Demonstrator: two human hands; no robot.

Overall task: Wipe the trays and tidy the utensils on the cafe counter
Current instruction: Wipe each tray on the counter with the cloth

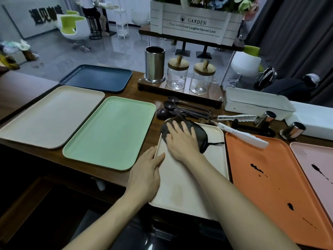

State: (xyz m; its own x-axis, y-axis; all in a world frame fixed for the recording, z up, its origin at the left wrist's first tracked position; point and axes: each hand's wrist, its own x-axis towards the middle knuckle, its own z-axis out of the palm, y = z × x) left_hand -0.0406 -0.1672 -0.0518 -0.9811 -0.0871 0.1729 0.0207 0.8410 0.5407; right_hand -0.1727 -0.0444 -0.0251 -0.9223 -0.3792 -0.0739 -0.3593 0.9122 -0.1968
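While the cream tray lies on the wooden counter between a green tray and a dark-spotted orange tray, it looks mostly clean, with a faint brownish smear near its near end and a dark cloth over its far left corner. Bare wood separates it from the green tray, the orange tray's rim runs just beside its right edge, and dark spoons lie just past its far edge. The right hand presses flat on the cloth, fingers straight and spread, gripping nothing; the left hand rests flat against the tray's left rim, fingers extended.
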